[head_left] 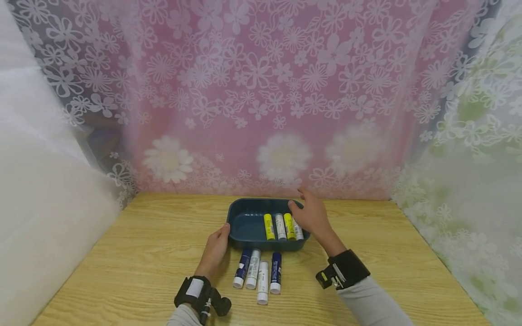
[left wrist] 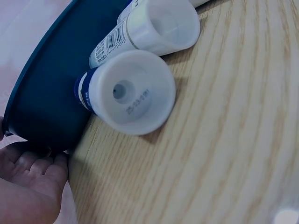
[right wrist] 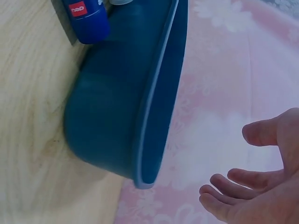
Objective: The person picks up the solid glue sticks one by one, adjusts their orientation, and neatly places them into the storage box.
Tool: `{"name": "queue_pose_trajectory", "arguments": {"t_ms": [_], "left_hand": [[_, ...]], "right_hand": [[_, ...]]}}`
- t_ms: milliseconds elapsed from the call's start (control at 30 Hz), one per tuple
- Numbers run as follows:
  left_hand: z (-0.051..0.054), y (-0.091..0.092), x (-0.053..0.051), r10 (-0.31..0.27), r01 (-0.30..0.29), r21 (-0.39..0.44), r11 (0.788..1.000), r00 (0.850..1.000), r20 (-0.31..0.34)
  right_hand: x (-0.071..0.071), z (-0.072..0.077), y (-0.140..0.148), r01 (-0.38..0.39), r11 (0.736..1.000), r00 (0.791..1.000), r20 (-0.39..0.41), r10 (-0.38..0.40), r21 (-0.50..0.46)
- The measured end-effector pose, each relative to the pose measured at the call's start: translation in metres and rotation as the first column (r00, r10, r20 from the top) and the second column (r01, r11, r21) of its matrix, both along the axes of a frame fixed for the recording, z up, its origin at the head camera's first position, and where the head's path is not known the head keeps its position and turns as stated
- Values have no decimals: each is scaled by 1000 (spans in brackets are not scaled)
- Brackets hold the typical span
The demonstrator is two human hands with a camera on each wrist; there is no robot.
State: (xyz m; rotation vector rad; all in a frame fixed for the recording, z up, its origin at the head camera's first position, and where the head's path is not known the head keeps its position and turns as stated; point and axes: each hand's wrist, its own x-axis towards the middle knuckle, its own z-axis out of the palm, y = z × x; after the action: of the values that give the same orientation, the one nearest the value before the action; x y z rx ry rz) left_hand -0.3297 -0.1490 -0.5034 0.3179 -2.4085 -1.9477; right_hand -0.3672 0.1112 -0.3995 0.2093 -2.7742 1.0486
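A dark teal plastic basin (head_left: 246,226) sits on the table, and my left hand (head_left: 216,248) grips its left end, thumb at the rim. In the left wrist view the left hand's fingers (left wrist: 51,170) lie against the basin's outer wall. My right hand (head_left: 313,215) hovers over the basin's right end, fingers spread and holding nothing. Yellow glue sticks (head_left: 269,227) and white glue sticks (head_left: 280,227) lie side by side in the basin's right half, the rightmost partly hidden by the right hand. Blue glue sticks (head_left: 276,273) and white glue sticks (head_left: 263,283) lie in front of it.
The wooden table (head_left: 163,240) extends around the basin. A pink flowered curtain (head_left: 228,90) hangs behind its back edge, with pale sheer curtains (head_left: 481,181) at the sides.
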Motion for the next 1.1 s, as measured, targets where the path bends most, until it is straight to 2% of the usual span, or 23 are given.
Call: {"name": "queue_pose_trajectory", "arguments": {"t_ms": [267, 567, 800, 1000, 1100], "left_hand": [[0, 1, 2, -5, 5, -5, 1000, 1000, -13], [-1, -1, 1, -8, 8, 3, 1000, 1000, -8], [-2, -1, 2, -12, 12, -3, 1000, 1000, -17], [-3, -1, 1, -9, 9, -10, 1000, 1000, -19], [-3, -1, 1, -7, 7, -14, 1000, 1000, -15]], "right_hand": [[7, -23, 15, 69, 993, 996, 68, -63, -94], [16, -56, 22, 178, 958, 971, 195, -135, -223], [20, -65, 19, 231, 927, 946, 292, -143, -296], [21, -72, 18, 294, 877, 910, 393, -134, -381], [23, -76, 17, 290, 870, 910, 396, -122, -399]]}}
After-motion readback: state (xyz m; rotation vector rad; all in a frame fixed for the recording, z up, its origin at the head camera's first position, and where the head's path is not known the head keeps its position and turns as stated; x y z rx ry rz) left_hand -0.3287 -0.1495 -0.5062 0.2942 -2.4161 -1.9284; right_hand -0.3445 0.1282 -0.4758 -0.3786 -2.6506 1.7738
